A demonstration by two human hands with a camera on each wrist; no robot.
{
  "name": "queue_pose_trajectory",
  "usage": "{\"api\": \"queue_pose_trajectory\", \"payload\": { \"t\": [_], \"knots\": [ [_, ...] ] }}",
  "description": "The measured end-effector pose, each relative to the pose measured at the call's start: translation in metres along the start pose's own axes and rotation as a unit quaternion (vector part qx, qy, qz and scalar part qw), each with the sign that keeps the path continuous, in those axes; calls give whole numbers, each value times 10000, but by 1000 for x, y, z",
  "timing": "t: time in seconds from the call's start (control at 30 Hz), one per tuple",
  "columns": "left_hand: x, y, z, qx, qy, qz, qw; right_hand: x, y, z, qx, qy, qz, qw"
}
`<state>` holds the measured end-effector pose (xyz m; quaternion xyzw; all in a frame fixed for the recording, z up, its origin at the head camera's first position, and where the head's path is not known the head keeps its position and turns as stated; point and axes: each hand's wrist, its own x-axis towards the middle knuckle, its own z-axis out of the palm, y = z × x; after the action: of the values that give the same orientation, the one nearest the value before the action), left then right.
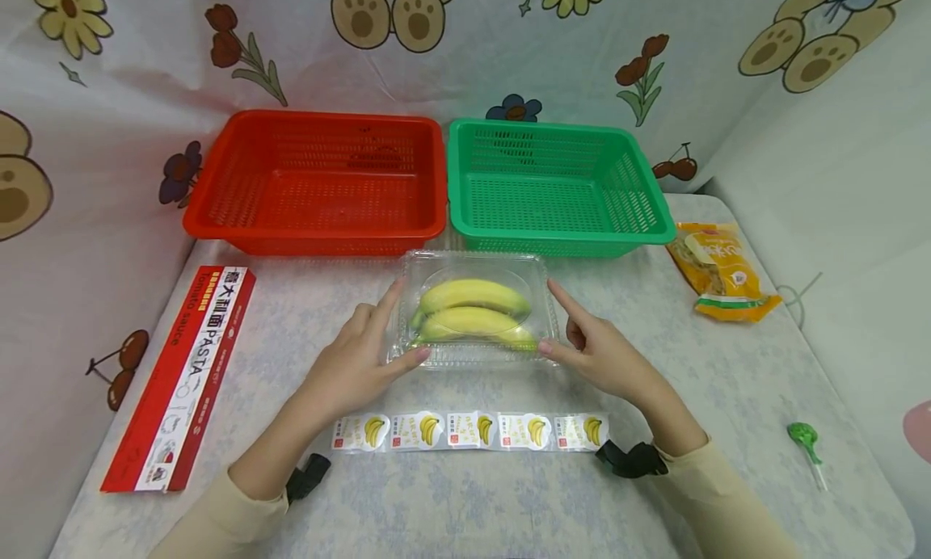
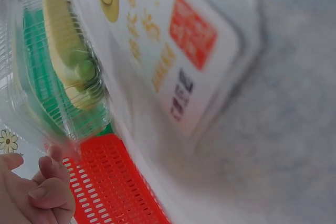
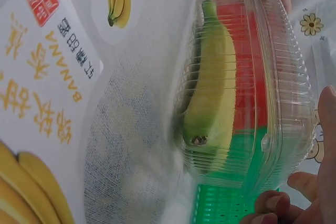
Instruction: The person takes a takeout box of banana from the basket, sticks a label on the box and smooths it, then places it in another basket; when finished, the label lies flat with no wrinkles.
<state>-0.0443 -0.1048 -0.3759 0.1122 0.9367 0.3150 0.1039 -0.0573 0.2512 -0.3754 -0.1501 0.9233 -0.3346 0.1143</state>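
Observation:
A clear plastic clamshell box (image 1: pixel 476 354), lid down, holds two yellow bananas (image 1: pixel 474 296) with greenish ends. My left hand (image 1: pixel 355 363) is at its left side, index finger along the edge and thumb at the front left corner. On the opposite side, my right hand (image 1: pixel 607 355) has its index finger by the right edge and its thumb at the front right corner. Neither hand curls round the box. Just in front lies a strip of banana stickers (image 1: pixel 471 431); the right wrist view shows a sticker (image 3: pixel 42 77) close up.
Behind the box stand a red basket (image 1: pixel 313 246) and a green basket (image 1: pixel 538 244), side by side. A red pasta box (image 1: pixel 178 381) lies at the left. A yellow snack bag (image 1: pixel 723 272) and a green lollipop (image 1: pixel 803 435) lie at the right, near the table edge.

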Motion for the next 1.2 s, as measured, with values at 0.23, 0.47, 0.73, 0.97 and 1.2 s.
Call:
{"api": "queue_pose_trajectory", "payload": {
  "t": [0.23,0.47,0.73,0.97,1.2],
  "knots": [
    [-15,-3,-7,78,189,-100,9997,-8,-5,1,-81,369,-215,9991],
    [-37,6,-15,188,637,155,9977,-19,-12,1,-140,1109,-725,9911],
    [-54,41,-11,235,862,1218,9885,-40,-13,2,-14,1752,-1152,9778],
    [-54,59,7,294,418,1678,9845,-64,2,1,-84,1316,-888,9873],
    [-50,64,21,494,199,2036,9776,-84,20,4,-260,-278,-39,9993]
  ]
}}
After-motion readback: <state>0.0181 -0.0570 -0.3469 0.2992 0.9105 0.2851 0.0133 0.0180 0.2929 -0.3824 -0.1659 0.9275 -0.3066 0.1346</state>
